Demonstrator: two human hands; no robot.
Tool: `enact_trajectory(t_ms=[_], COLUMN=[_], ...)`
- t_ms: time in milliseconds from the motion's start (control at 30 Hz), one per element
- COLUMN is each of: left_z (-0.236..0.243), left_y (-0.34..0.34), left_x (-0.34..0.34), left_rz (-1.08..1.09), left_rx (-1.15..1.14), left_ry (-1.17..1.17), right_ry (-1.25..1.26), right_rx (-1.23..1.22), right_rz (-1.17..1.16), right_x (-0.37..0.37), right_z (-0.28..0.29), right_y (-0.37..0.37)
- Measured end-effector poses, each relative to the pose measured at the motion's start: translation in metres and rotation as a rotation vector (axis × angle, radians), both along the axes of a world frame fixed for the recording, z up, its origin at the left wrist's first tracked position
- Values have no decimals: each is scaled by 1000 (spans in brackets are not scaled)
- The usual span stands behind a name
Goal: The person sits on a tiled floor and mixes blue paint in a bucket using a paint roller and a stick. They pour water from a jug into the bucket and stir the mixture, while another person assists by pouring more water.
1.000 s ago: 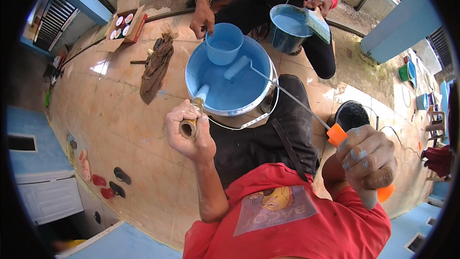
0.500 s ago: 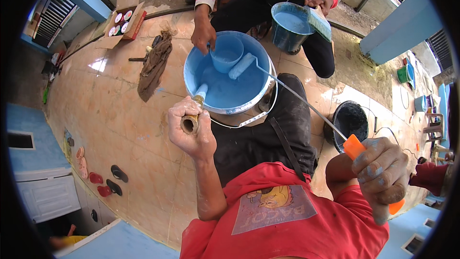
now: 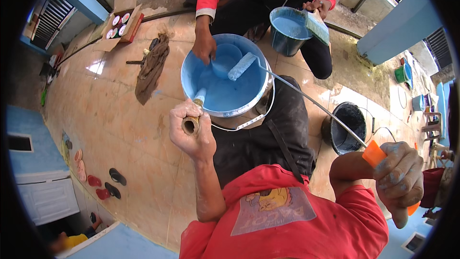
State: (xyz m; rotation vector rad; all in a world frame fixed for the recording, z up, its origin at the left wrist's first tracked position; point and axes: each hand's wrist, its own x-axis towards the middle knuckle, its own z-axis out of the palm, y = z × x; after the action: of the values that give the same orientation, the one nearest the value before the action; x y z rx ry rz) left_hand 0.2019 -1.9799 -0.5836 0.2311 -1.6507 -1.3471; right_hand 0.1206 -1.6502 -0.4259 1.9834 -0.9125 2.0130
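My left hand (image 3: 194,132) is closed around a hollow bamboo stick (image 3: 190,125). The stick's blue-coated far end leans into a large bucket (image 3: 183,79) of blue paint (image 3: 218,93). In my right hand (image 3: 400,177) is the orange handle of a paint roller (image 3: 314,98), off to the right. Its long metal rod reaches back to the bucket, where the paint-covered sleeve hangs over the paint. A co-worker's hand (image 3: 204,48) holds a blue dipper (image 3: 226,60) low inside the bucket, beside the roller sleeve.
The co-worker's other hand holds a wide brush (image 3: 316,26) at a smaller paint pail (image 3: 290,31). A black bucket (image 3: 349,127) stands right of my leg. Leftward on the tiles lie a brown cloth (image 3: 153,69), an open carton of cans (image 3: 120,26) and several sandals (image 3: 112,189).
My right hand has moved right and slightly down with the roller handle. The co-worker's dipper has sunk lower into the paint. My left hand has stayed almost still.
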Motion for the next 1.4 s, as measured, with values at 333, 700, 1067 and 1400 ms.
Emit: enact_trajectory(t_ms=[333,700,1067,1400], left_z=[16,64,102,113], left_y=[-3,-5,4,28], left_x=[-2,1,18,18], left_rz=[16,56,75,4], left_rx=[-59,-152,-144,-112], left_ry=[103,282,325,360], right_ry=[-192,-344,-340,-341], right_rx=[-108,-29,1,31], right_rz=[-260,-315,-402,-495], right_x=[2,1,5,10], right_z=[-3,1,-24,-44], right_y=[10,-1,-42,-76])
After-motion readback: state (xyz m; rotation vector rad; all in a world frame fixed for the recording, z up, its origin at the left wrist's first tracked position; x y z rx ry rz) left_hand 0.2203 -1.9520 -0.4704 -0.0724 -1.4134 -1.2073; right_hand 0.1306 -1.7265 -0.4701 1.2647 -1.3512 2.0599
